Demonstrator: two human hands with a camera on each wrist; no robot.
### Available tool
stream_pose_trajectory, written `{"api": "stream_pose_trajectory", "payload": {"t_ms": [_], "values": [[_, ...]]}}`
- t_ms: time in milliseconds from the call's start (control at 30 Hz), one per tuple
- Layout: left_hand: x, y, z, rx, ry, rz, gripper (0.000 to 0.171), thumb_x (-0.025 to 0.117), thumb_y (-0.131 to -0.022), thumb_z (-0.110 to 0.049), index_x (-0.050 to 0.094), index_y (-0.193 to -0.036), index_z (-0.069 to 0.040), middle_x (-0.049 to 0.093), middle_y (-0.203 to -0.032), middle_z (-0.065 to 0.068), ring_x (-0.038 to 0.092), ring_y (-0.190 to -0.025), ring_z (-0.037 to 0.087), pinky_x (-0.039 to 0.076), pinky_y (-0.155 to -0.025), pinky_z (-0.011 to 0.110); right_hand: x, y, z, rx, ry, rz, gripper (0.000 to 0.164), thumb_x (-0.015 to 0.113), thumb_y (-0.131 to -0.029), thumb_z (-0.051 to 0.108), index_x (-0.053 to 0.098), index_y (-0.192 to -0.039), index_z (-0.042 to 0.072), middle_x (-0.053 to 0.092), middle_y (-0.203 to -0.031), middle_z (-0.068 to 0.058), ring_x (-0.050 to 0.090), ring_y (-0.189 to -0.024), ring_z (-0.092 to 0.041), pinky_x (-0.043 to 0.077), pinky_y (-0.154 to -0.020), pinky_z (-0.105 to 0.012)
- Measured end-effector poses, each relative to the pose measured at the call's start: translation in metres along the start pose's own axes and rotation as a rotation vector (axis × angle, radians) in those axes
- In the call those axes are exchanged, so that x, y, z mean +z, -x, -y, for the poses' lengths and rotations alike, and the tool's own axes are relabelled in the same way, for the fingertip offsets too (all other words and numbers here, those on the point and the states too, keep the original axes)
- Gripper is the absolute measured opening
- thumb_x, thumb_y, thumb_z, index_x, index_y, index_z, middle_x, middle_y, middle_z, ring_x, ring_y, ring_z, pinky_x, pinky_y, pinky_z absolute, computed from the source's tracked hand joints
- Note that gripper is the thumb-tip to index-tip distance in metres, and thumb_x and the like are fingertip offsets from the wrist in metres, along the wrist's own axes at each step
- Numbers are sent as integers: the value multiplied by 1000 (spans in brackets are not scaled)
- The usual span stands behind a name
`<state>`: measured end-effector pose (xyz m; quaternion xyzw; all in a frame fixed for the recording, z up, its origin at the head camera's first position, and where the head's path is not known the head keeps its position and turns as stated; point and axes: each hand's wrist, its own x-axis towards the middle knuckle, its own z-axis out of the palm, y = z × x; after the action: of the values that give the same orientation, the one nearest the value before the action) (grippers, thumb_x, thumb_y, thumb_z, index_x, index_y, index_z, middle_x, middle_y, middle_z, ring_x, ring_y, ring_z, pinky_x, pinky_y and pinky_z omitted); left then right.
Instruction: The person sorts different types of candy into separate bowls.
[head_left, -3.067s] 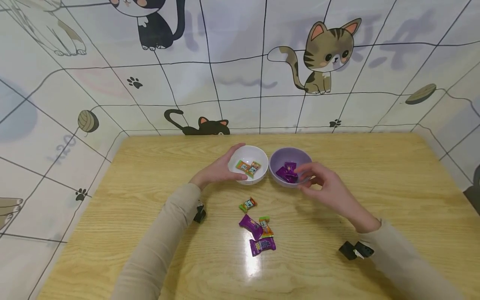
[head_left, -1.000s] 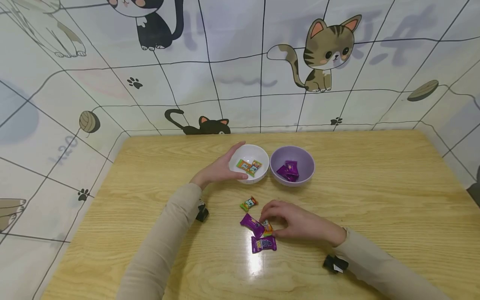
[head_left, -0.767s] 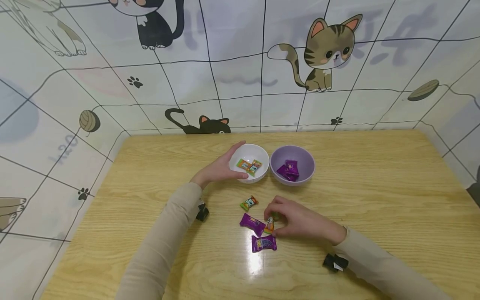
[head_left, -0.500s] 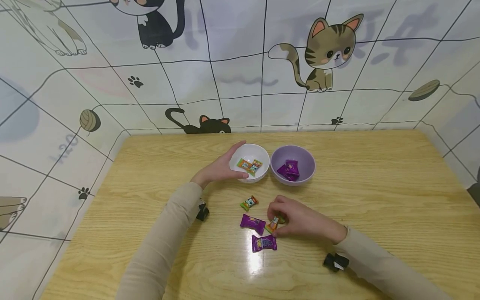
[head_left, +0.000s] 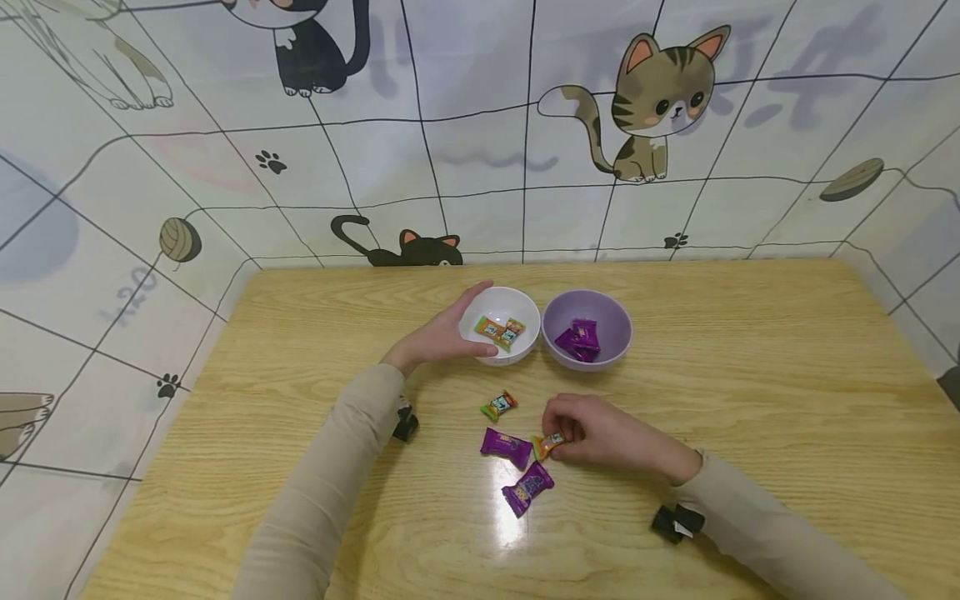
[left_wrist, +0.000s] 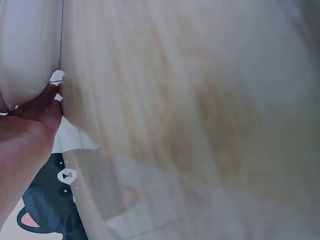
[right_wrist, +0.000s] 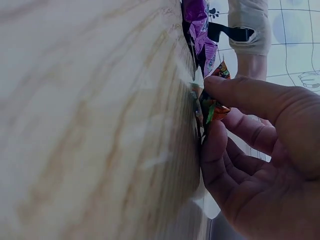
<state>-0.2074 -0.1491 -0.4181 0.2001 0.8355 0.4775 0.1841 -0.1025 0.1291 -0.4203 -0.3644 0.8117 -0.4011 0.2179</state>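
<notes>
My left hand (head_left: 444, 335) holds the white bowl (head_left: 517, 302) at its left side, the thumb at the near rim and the fingers toward the far rim. Two orange-and-green wrapped candies (head_left: 501, 331) lie in that bowl. My right hand (head_left: 600, 433) pinches another orange-and-green wrapped candy (right_wrist: 219, 111) between thumb and fingers, low at the tabletop. Left of it lie a purple wrapped candy (head_left: 506, 447) and, nearer me, a second purple candy (head_left: 528, 489). One more orange-and-green candy (head_left: 498, 405) sits below the white bowl.
A purple bowl (head_left: 617, 333) with several purple wrapped candies (head_left: 579, 340) stands right beside the white one on the wooden table (head_left: 757, 367). Cat-patterned sheeting (head_left: 480, 167) rises behind the table and at both sides.
My right hand has come from the purple bowl toward me, gripped the orange-and-green candy and shifted it slightly right. The nearest purple candy has turned. My left hand stays on the white bowl.
</notes>
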Motion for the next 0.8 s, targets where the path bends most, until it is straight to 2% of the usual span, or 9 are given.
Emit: {"api": "stream_pose_trajectory", "payload": {"t_ms": [133, 800], "values": [[0, 0, 0, -3, 4, 0, 102, 83, -78, -19, 17, -155, -27, 36, -146, 8, 39, -127, 22, 29, -107, 41, 0, 0, 1, 19, 2, -13, 20, 75, -80, 6, 59, -90, 16, 54, -78, 6, 51, -70, -9, 47, -62, -26], [0, -1, 1, 2, 14, 1, 102, 83, -78, -18, 16, -155, -29, 38, -145, 7, 40, -126, 22, 30, -106, 42, -15, -8, 12, -20, 16, -166, 22, 78, -79, 4, 61, -92, 11, 55, -77, 7, 53, -68, -9, 49, -61, -26]]}}
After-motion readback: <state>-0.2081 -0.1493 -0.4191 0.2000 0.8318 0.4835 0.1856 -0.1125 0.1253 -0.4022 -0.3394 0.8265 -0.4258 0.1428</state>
